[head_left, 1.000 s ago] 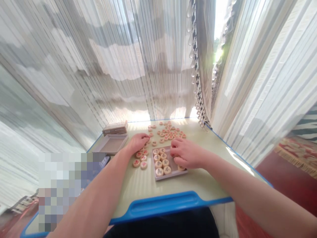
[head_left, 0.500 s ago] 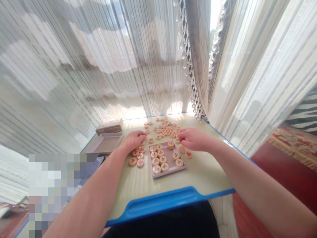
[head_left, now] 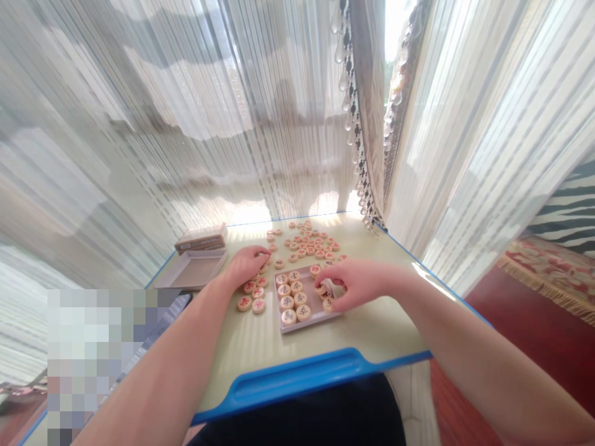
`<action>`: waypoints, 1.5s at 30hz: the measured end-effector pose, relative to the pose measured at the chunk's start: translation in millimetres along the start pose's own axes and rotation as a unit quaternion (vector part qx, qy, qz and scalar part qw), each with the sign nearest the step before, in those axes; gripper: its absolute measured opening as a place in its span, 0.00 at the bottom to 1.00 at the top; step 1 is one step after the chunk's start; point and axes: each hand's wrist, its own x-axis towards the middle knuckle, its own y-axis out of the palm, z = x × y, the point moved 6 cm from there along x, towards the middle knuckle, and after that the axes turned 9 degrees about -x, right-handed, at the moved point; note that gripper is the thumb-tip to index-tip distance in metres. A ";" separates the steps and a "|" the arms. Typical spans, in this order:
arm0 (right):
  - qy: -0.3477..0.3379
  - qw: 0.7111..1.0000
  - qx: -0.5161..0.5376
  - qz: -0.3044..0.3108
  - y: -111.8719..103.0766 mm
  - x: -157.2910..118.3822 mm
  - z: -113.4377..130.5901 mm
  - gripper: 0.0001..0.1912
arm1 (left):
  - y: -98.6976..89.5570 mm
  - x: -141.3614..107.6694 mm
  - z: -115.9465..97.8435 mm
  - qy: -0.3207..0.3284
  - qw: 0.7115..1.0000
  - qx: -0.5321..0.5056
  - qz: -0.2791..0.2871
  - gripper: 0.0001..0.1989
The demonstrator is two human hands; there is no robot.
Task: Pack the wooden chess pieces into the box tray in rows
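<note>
Round wooden xiangqi pieces with red or black characters lie in a shallow open box point(head_left: 281, 323) and around it. My right hand point(head_left: 356, 282) reaches over the box's right side, fingers and thumb closed around a xiangqi piece point(head_left: 320, 290) there; the hand partly hides it. Just nearer, another black-marked piece point(head_left: 328, 305) touches the thumb area. Left of the box, my left hand point(head_left: 246, 263) rests with curled fingers at some loose pieces; what is between its fingertips is hidden. Black-marked pieces point(head_left: 300, 299) fill two columns in the box's left part, and a red-marked piece point(head_left: 315, 269) sits at its far side.
Many red-marked pieces point(head_left: 310, 244) are scattered beyond the box. Several red pieces point(head_left: 258, 305) lie left of it. An empty shallow tray point(head_left: 198, 271) and a flat box point(head_left: 201, 237) stand at the back left. The table has a blue front edge point(head_left: 297, 378); curtains hang behind.
My right hand has moved left and nearer, from the loose pieces beside the box to over its right side. My left hand has stayed at nearly the same spot.
</note>
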 end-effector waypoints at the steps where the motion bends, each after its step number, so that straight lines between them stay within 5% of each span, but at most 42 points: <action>1: -0.002 1.000 0.001 -0.001 0.8 0.5 0.5 0.29 | 0.1 0.3 0.2 0.003 1.000 -0.001 0.000 0.16; 45: -0.001 1.000 0.005 0.029 11.0 6.7 4.4 0.12 | 0.6 -2.6 -4.6 0.011 1.000 0.025 -0.006 0.14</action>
